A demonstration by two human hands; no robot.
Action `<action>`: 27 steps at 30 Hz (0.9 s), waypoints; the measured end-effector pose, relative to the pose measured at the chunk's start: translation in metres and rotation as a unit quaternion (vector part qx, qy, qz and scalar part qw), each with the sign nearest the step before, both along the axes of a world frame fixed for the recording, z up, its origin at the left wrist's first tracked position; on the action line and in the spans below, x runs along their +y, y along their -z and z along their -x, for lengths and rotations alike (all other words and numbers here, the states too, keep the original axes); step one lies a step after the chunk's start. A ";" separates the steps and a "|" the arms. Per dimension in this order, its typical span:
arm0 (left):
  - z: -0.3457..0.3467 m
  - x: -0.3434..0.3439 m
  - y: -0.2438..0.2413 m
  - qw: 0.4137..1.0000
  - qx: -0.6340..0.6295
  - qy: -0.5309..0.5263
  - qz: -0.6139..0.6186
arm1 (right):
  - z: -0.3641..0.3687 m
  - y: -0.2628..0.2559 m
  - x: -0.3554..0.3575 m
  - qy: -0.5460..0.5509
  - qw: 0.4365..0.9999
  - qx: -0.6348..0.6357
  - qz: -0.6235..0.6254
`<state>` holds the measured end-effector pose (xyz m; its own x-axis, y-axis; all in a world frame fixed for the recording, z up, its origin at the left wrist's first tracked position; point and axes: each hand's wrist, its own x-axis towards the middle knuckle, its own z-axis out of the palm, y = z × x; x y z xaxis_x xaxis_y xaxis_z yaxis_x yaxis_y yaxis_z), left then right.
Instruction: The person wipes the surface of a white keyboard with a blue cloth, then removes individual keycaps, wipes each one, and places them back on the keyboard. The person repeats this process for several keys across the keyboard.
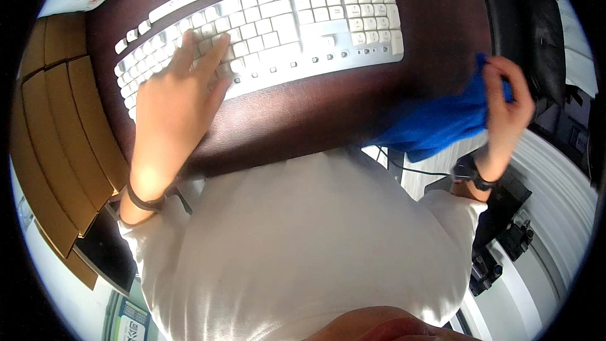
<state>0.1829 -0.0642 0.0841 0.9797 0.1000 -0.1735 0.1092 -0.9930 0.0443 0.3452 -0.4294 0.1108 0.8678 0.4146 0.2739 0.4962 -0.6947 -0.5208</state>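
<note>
A white computer keyboard [279, 28] lies on a dark brown leather-like surface, with its bottom rows of keys off and bare switch posts showing along its near edge. My left hand [182, 87] rests over the left part of the keyboard, fingers spread on the keys; it grips nothing that shows. At the right, my right hand [509, 94] pinches a blue cloth [440, 118] by its upper end, and the cloth hangs over the table's near edge. Loose white keycaps, among them a long space bar [181, 3], are lined up beyond the keyboard.
Stacked brown cardboard [61, 137] stands along the left side of the table [293, 123]. A black padded object [525, 23] borders the right side. Below the cloth a black cable [416, 169] runs near my right wrist. Black devices [516, 237] sit at the lower right.
</note>
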 end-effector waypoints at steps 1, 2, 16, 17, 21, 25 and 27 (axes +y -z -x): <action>0.006 0.000 0.000 1.000 -0.022 -0.003 0.005 | -0.011 -0.008 -0.015 0.006 0.999 -0.045 0.003; 0.015 0.002 0.004 0.999 -0.043 -0.005 0.012 | -0.027 -0.017 -0.033 0.006 0.995 -0.089 0.036; 0.108 0.033 0.036 0.986 -0.098 -0.106 0.077 | -0.036 -0.041 0.076 -0.148 0.973 -0.162 0.076; 0.114 0.036 0.039 0.985 -0.106 -0.111 0.073 | -0.028 -0.032 0.090 -0.169 0.974 -0.140 0.063; 0.138 0.046 0.057 0.981 -0.132 -0.122 0.072 | 0.018 0.007 0.158 -0.346 0.936 -0.067 -0.007; 0.140 0.050 0.071 0.976 -0.163 -0.104 0.099 | 0.061 0.055 0.192 -0.348 0.934 -0.055 0.057; 0.142 0.052 0.075 0.975 -0.171 -0.100 0.103 | 0.066 0.071 0.197 -0.356 0.923 -0.109 0.094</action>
